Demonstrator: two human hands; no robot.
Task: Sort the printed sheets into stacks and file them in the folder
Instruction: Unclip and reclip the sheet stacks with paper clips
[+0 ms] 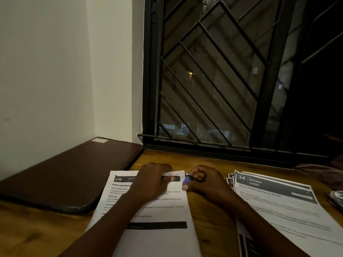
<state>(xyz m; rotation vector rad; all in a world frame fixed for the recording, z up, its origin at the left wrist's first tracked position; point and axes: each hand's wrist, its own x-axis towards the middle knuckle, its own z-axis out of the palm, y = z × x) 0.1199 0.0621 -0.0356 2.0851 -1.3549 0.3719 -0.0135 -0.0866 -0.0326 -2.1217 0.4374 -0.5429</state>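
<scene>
A printed sheet headed "2748" (157, 210) lies on the wooden desk in front of me. My left hand (150, 180) rests on its top edge and pinches a small white paper strip (174, 174) there. My right hand (204, 184), just right of the sheet's top corner, grips a pen with a blue part (187, 180); its tip points at the strip. A fanned stack of printed sheets (278, 206), topped by one headed "34 KITCHEN", lies to the right. A dark brown folder (70, 175) lies shut at the left.
The wooden desk (37, 234) meets a white wall at the left and a barred window (213, 80) behind. Some dark cloth (323, 171) and a small printed item (336, 198) lie at the far right edge.
</scene>
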